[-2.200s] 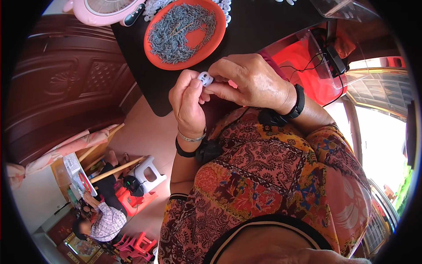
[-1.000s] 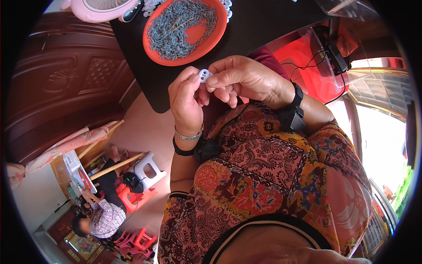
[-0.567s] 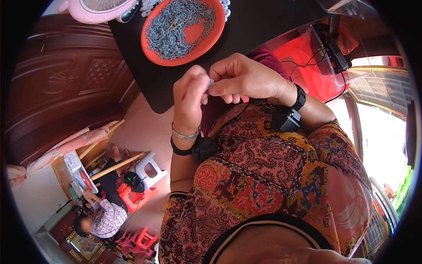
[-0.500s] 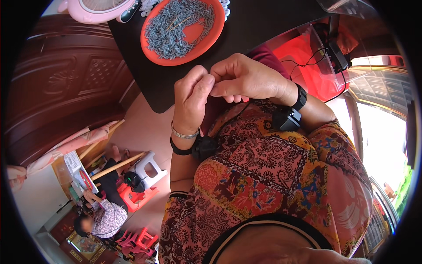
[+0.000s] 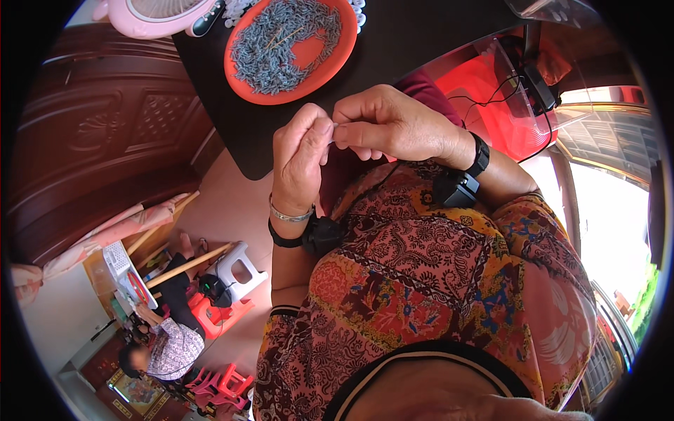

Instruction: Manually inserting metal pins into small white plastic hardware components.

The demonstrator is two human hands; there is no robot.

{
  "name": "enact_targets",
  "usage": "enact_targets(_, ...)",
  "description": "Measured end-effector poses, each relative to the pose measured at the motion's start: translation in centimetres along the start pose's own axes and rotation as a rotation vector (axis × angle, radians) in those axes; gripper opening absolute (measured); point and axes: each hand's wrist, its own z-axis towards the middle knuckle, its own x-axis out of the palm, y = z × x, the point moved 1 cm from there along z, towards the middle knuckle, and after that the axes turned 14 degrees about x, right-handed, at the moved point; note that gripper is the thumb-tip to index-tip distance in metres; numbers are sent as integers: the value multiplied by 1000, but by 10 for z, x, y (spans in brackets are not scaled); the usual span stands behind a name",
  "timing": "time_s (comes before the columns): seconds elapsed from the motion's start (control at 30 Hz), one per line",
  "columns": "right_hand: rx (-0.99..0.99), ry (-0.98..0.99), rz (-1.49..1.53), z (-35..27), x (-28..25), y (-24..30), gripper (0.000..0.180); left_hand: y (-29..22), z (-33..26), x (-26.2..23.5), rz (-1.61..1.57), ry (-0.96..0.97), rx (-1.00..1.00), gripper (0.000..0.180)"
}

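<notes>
My left hand [image 5: 300,151] and my right hand [image 5: 397,125] meet fingertip to fingertip in front of me, just off the near edge of the dark table [image 5: 407,49]. Both are closed in a pinch. A tiny pale sliver shows between the two thumbs, too small to name. Beyond my hands an orange-red oval plate [image 5: 265,96] lies on the table, heaped with small grey screw-like pieces [image 5: 263,59]. A thin tan stick [image 5: 283,38] rests on top of the heap.
A pink fan [image 5: 151,24] and a cluster of small white pieces [image 5: 234,12] sit at the table's far left. Clear boxes and black cables [image 5: 537,91] stand to the right. Another person [image 5: 172,347] sits at lower left by plastic stools [image 5: 239,272].
My left hand has shifted slightly left, and the fingertips have parted a little. A pale sliver now shows between them. The plate has not moved.
</notes>
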Motion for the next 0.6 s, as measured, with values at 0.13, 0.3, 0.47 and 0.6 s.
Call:
enact_targets(0.13,-60,3,24,0,1,4,20,-1,2,-2,-28,10,-2,29)
enact_targets(0.3,-211,-67,230,7,11,-1,19,1,6,18,-159,-267,41,28)
enact_targets(0.47,-358,-325,166,13,16,-3,18,19,9,27,-53,-461,249,25)
enact_targets(0.6,-422,-413,158,11,17,-2,17,22,14,37,216,-567,531,26)
